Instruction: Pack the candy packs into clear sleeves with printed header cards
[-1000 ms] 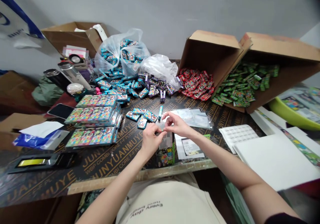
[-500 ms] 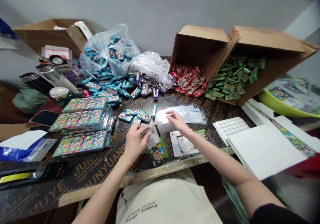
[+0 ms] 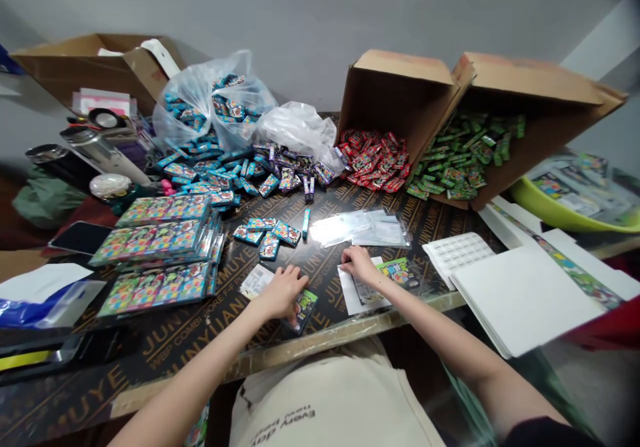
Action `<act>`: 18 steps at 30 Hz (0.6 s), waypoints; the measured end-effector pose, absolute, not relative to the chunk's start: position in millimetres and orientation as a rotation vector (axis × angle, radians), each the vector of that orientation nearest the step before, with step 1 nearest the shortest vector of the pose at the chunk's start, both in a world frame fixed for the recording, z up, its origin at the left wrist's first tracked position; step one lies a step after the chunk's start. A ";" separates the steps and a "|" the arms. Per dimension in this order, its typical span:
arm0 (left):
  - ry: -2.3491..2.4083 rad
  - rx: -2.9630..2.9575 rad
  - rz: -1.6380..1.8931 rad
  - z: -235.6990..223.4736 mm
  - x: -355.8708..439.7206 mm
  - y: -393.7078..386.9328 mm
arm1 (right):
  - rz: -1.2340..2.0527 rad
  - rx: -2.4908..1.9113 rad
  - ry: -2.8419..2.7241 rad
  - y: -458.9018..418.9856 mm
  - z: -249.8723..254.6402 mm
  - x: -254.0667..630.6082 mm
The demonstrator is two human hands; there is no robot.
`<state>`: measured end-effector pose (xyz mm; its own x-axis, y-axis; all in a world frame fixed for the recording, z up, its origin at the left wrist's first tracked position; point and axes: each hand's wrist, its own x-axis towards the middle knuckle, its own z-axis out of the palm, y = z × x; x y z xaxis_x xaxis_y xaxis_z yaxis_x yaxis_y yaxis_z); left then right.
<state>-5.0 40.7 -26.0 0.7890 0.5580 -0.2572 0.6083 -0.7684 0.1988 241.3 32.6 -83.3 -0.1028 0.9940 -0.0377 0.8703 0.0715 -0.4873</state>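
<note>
My left hand (image 3: 285, 292) lies over a green-and-black printed packet (image 3: 307, 306) near the table's front edge. Its fingers and thumb span the packet, and the palm hides much of it; a pale printed end (image 3: 256, 280) sticks out on the left. My right hand (image 3: 359, 264) has curled fingers pressed together at the upper edge of a white sheet (image 3: 352, 297); whatever is at the fingertips is hidden. On that sheet lies another green printed packet (image 3: 400, 270). Several small blue boxes (image 3: 269, 246) rest beyond my left hand, beside flat clear bags (image 3: 383, 230).
Stacked clear packs (image 3: 155, 240) stand at left, near a phone (image 3: 80, 237) and a tape dispenser (image 3: 95, 347). Behind are heaped blue boxes (image 3: 200, 167), purple boxes (image 3: 290, 167) and tipped cartons (image 3: 400, 74) with red and green boxes. White sheets (image 3: 540, 294) and a yellow-green basin (image 3: 575, 217) are at right.
My left hand has moved down over its packet, which now lies turned and lower. My right hand has come back from above the clear bags to the white sheet, its fingers curling.
</note>
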 end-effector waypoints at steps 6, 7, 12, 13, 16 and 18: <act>0.986 2.443 -0.143 -9.0 -4.7 48.6 | 0.627 -1.812 -2.156 33.5 -80.9 247.2; 1.036 2.390 -0.020 -3.3 -7.6 50.6 | 0.653 -1.811 -2.167 35.6 -80.9 248.7; 1.087 2.126 0.637 16.7 -23.7 57.5 | 0.749 -1.807 -2.217 46.2 -79.2 252.7; 1.061 2.070 0.694 16.1 -26.0 57.8 | 0.747 -1.802 -2.223 46.8 -78.5 252.4; 1.066 1.904 0.749 5.9 -30.3 57.0 | 0.712 -1.769 -2.232 43.8 -76.5 250.7; 1.102 1.842 0.764 -1.8 -31.6 56.3 | 0.691 -1.744 -2.232 39.2 -75.8 249.7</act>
<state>-31.6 56.3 -1.8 0.4285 0.9001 0.0793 0.3905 -0.2636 0.8821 249.7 39.2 -75.8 -0.2682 0.9572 -0.1085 0.8510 0.1827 -0.4924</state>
